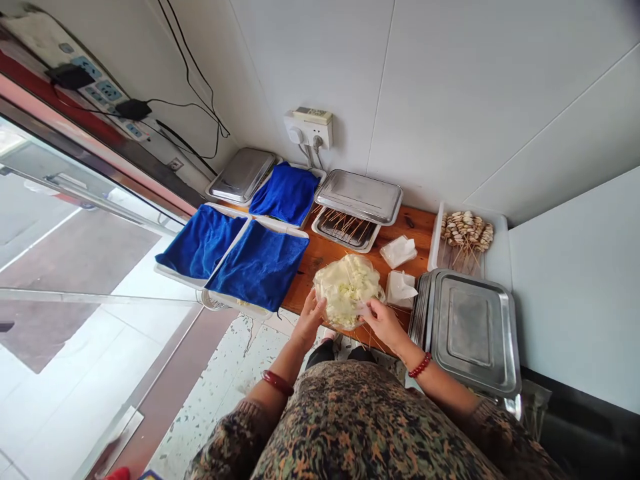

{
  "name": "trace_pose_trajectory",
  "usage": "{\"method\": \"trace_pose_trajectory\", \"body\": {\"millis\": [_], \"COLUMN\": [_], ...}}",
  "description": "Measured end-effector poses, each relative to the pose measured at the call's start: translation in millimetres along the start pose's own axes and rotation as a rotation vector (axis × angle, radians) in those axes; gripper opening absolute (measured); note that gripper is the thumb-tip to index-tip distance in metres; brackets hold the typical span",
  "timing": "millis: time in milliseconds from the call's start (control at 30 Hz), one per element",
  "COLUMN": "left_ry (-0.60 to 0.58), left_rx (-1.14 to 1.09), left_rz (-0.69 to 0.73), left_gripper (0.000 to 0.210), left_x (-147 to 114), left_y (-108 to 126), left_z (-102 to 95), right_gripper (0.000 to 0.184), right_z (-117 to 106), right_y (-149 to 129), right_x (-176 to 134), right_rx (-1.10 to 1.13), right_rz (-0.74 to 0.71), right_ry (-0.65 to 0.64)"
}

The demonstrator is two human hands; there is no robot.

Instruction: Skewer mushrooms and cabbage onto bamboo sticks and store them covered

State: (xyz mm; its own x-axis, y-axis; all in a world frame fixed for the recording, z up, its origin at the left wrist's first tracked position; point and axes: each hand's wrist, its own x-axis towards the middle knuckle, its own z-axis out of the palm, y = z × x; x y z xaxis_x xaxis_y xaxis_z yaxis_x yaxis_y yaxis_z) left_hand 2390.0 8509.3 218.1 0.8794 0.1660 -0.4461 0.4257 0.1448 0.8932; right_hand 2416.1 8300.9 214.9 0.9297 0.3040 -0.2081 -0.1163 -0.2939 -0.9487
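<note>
In front of my body is a clear plastic bag (pixel 345 283) filled with pale yellow-green pieces, perhaps a cut vegetable. My left hand (pixel 310 320) grips the bag's left side, its thumb in front and its other fingers mostly hidden. At the lower right edge, my right hand (pixel 384 325) pinches the plastic between thumb and fingers. Thin wooden sticks (pixel 371 341) show below the bag, close to my right hand. Under everything lies a brown wooden tabletop (pixel 315 250).
Blue cloths (pixel 260 260) cover several white trays at left. Behind the bag, a metal lid (pixel 359 197) half covers a tray of skewers (pixel 345 225). Napkin packs (pixel 399 251), stacked metal trays (pixel 475 333) and mushroom-like skewers (pixel 467 230) are at right. A wall socket (pixel 310 130) holds plugs.
</note>
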Motion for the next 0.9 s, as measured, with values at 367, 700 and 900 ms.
{"method": "trace_pose_trajectory", "body": {"millis": [367, 700, 900], "left_ry": [-0.23, -0.279, -0.164], "left_rx": [1.182, 1.258, 0.696], "left_rz": [0.784, 0.752, 0.667], "left_gripper": [0.09, 0.04, 0.021], "left_x": [-7.0, 21.6, 42.3], "left_y": [28.5, 33.9, 67.8], "left_z": [13.2, 34.8, 36.7], "right_gripper": [0.014, 0.018, 0.022], "right_z": [-2.9, -7.5, -40.3], "right_y": [-7.7, -34.5, -63.1], "right_x": [-3.3, 10.9, 33.3], "right_rx": [-0.112, -0.058, -0.034], "right_rz": [-0.046, -0.096, -0.158], "right_ry": [0.063, -0.024, -0.032]}}
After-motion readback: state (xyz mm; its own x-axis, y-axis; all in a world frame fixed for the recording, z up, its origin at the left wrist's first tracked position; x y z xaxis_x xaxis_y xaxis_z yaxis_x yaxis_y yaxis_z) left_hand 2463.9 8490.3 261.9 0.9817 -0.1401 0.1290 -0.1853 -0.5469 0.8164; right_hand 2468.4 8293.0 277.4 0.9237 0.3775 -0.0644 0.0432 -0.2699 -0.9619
